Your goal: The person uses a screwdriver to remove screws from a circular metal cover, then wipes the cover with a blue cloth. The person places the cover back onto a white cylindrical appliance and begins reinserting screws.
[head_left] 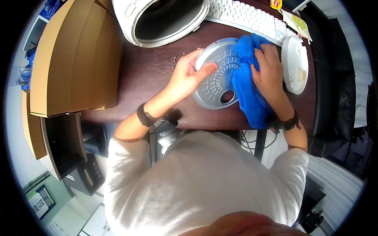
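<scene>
My left hand point(188, 74) grips the left rim of a round grey disc point(212, 84), thumb on top. Rings of raised or cut slots cover the disc, and a larger round hole sits near its lower edge. A bunched blue cloth point(249, 94) is closed in my right hand point(269, 70) and lies against the disc's right side, hiding part of it. The disc is held tilted over the dark wooden table point(145, 74). Several small screws point(174, 59) lie on the wood left of my left hand.
A white cylindrical housing point(169, 23) with a dark opening stands at the back. Behind the cloth runs a white keyboard point(252, 17). A round white cover point(294, 65) rests at the right. Tall cardboard boxes point(75, 59) crowd the left edge. Packets point(295, 24) lie at the back right.
</scene>
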`<state>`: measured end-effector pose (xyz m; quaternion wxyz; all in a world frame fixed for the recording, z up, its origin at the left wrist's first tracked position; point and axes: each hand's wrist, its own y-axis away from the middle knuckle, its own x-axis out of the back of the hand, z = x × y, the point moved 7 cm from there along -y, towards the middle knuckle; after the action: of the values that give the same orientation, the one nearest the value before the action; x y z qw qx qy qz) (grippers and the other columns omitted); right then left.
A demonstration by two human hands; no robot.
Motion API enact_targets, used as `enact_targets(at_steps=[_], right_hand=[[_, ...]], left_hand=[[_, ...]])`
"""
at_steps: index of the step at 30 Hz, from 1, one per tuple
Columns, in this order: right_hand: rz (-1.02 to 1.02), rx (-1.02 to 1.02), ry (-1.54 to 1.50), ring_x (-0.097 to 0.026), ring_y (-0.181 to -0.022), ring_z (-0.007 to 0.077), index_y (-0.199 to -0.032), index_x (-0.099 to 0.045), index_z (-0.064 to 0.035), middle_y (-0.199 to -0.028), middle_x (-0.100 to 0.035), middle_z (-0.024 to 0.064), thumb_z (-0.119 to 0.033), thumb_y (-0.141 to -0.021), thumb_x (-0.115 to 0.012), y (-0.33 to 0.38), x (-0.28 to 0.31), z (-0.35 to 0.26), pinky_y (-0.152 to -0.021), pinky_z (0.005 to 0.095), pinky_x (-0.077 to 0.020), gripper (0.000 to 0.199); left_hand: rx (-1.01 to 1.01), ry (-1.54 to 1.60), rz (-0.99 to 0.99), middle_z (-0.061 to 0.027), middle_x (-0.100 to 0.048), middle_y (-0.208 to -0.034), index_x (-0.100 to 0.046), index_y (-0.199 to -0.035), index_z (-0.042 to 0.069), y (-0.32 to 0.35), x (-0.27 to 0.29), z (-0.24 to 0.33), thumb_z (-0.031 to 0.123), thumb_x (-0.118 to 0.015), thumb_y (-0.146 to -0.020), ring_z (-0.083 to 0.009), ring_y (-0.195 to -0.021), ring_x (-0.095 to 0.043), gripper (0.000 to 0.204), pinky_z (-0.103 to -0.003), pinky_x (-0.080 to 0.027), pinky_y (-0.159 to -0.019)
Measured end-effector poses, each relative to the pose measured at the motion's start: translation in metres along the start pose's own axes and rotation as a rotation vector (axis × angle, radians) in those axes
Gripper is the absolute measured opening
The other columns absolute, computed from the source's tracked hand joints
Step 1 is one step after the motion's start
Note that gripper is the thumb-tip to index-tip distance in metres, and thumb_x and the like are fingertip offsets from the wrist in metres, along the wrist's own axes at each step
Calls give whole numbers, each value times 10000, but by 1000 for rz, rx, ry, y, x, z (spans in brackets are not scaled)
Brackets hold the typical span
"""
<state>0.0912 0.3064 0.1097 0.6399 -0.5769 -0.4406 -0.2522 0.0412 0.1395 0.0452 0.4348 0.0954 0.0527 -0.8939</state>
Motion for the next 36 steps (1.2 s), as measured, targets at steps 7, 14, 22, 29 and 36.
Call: enact_targets(at_steps=[7, 14, 22, 29, 36], right_hand=[[7, 234, -102, -523, -864, 242, -929, -626, -141, -899, -533, 41, -188, -585, -687, -24, 16, -59, -636, 342, -483, 352], [-76, 68, 78, -537, -884, 269, -953, -633, -103, -916, -545, 62, -184, -627, -690, -18, 13, -20, -655, 364, -499, 340], [-71, 200, -53, -542, -878, 245, -928, -614, -81, -904, -543, 61, -263, -671, -718, -29, 14, -52, -650, 342, -504, 331], [-140, 166, -8, -543, -861, 222, -1007, -587, -118, -891, -546, 37, -187, -666, -682, -24, 9, -35, -653, 320, -498, 360], [-276, 309, -36, -537, -865, 212, -951, -597, -145, -864, -532, 19, -176, -672, -666, -22, 2, -57, -623, 315, -500, 290]], left_hand=[[-79, -81, -55, -38, -631, -965, -547, -1152, -13, 7, -15, 6, 37, -584, -884, -80, -886, -566, 276, -238, -475, -794], [76, -21, -78, -37, -642, -924, -561, -1112, 1, 11, -16, 2, 71, -622, -875, -83, -835, -585, 254, -231, -488, -727], [-70, -46, -66, -36, -635, -932, -555, -1118, 3, 8, -16, 5, 87, -638, -865, -80, -828, -583, 280, -228, -486, -718], [78, -53, -127, -41, -644, -920, -551, -1127, 7, 7, -15, -3, 95, -639, -868, -89, -811, -604, 287, -239, -503, -710], [73, 64, -179, -40, -647, -948, -546, -1134, 1, 6, -20, -15, 61, -631, -862, -90, -854, -604, 291, -243, -502, -771]])
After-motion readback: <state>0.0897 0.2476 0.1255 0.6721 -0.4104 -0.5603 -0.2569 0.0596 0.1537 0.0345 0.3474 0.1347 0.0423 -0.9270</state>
